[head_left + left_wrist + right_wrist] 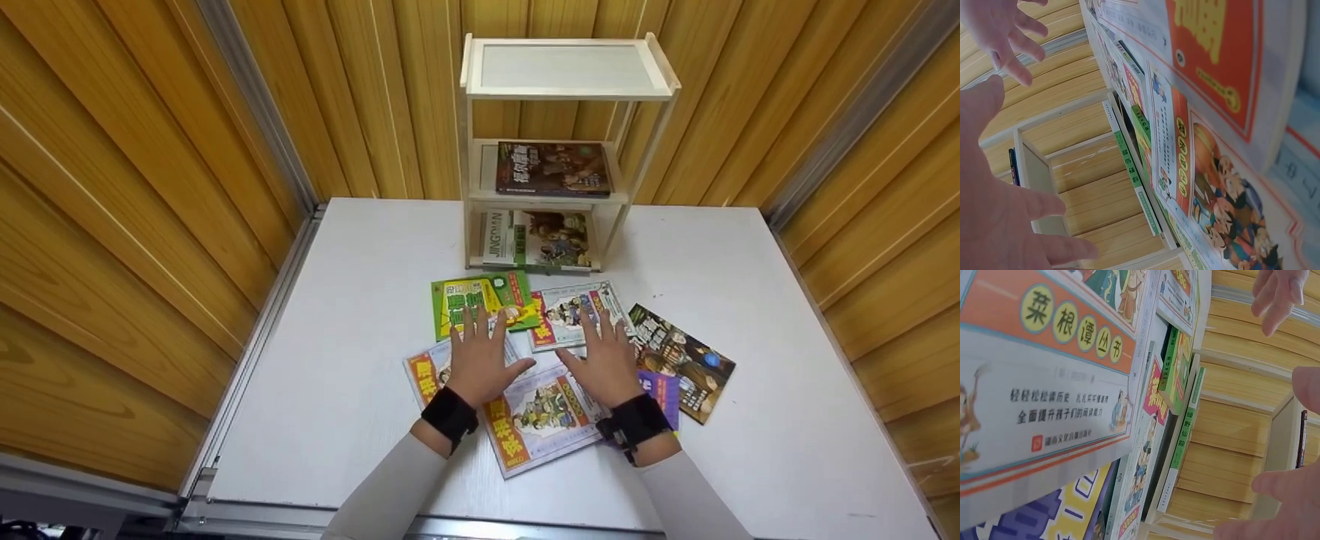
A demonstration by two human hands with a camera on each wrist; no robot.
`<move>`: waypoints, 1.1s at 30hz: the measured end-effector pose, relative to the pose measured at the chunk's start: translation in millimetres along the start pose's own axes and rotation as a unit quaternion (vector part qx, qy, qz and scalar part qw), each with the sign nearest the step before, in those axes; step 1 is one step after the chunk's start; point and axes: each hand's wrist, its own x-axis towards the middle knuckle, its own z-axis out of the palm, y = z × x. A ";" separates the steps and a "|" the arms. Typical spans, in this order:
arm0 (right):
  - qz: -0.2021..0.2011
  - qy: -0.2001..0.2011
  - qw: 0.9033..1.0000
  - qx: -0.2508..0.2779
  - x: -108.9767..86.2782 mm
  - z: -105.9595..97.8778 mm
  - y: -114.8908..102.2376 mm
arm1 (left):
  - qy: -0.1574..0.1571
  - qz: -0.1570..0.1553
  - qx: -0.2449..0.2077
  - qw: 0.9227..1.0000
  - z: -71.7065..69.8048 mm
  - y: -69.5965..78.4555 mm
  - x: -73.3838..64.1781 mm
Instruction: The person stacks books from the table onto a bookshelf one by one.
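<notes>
Both hands are spread, palms down, over several picture-covered books on the white table. My left hand (478, 364) overlaps the green-and-yellow book (444, 307) and a book with an orange strip (422, 375). My right hand (610, 367) overlaps the white-and-pink book (562, 311) and the large comic-style book (547, 416) in front. Near its wrist lie a purple book (664, 394), partly covered, and a dark-covered book (690, 367). In the wrist views, the left fingers (1044, 202) and the right fingers (1278, 486) are apart from the covers and hold nothing.
A pale wooden rack (656, 96) stands behind the books. Its middle shelf bears a dark brown book (559, 169), its bottom shelf a green-and-white book (555, 238). Wood-look panels (390, 97) enclose the white table (322, 352) on the left, back and right.
</notes>
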 end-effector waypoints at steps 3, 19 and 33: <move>-0.007 0.001 1.000 -0.003 0.4 0.2 -1.9 | 0.000 -0.005 -0.009 1.000 -0.1 1.2 -2.1; -0.004 -0.005 0.999 0.048 0.3 -2.3 -4.0 | 0.021 -0.042 -0.026 0.999 2.8 9.6 -8.1; 0.022 -0.003 0.993 0.120 25.2 19.2 -36.4 | 0.108 -0.245 -0.085 0.960 -2.5 -58.4 -34.3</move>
